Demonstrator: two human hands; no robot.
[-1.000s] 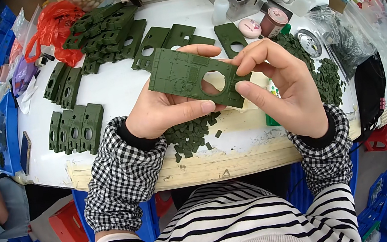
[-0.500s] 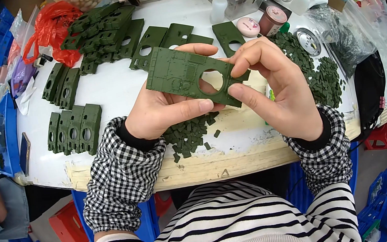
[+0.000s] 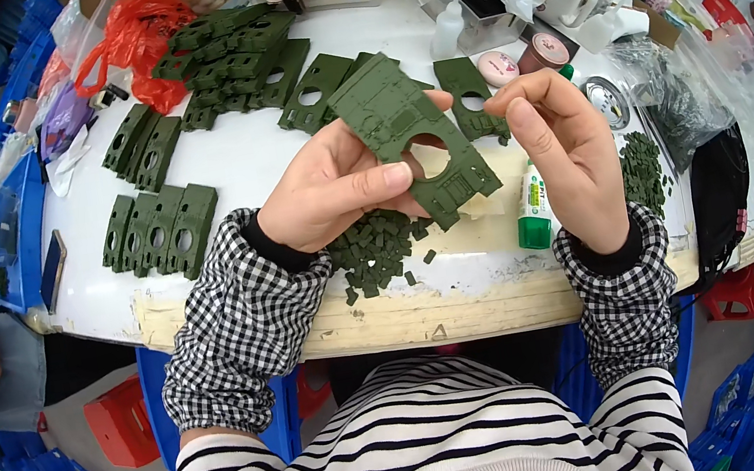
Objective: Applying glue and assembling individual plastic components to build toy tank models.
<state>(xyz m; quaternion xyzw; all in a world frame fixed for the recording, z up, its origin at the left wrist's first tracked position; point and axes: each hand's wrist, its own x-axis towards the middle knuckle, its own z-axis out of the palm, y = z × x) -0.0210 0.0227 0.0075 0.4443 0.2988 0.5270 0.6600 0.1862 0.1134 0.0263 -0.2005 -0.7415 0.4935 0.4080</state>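
A dark green plastic tank hull part (image 3: 384,108) with a round hole is gripped in my left hand (image 3: 316,191), thumb across its face and fingers behind. The part is tilted, its lower end pointing right. My right hand (image 3: 576,155) is raised just right of it, apart from it. Its thumb and forefinger are drawn together; anything tiny between them is hidden. Under the left hand lies a heap of small green plastic pieces (image 3: 375,253). A glue stick (image 3: 536,228) with a green cap stands beside my right wrist.
Rows of like hull parts (image 3: 162,232) lie at the left, with a stack (image 3: 241,60) behind. One more hull part (image 3: 462,89) lies beyond my hands. At the right are more small pieces (image 3: 643,173), round pink tins (image 3: 549,50) and plastic bags (image 3: 669,86). A red bag (image 3: 141,51) sits far left.
My right hand has let go of the hull part and moved away to the right. The left hand has turned the part, its right end swinging toward me. The glue stick shows more fully.
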